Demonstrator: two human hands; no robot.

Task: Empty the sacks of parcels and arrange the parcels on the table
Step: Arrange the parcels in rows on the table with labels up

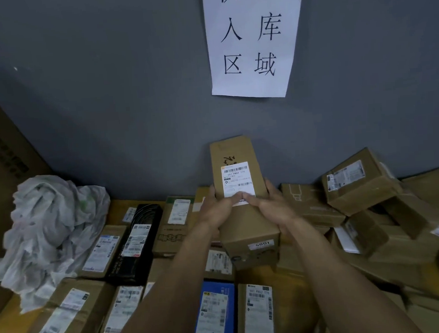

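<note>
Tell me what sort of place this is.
Likely a courier depot's parcel intake area: the wall sign reads "express inbound area" in Chinese, labelled cardboard parcels lie in rows, a crumpled white sack sits at left, and the left hand and right hand grip a tall box.

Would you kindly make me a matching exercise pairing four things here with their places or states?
1. tall brown box
2. white sack
3. blue parcel
4. paper sign

A. on the grey wall
B. crumpled, at the left
C. gripped by left hand and right hand
D. lying flat, marked 2490

Pairs: 1-C, 2-B, 3-D, 4-A
</note>
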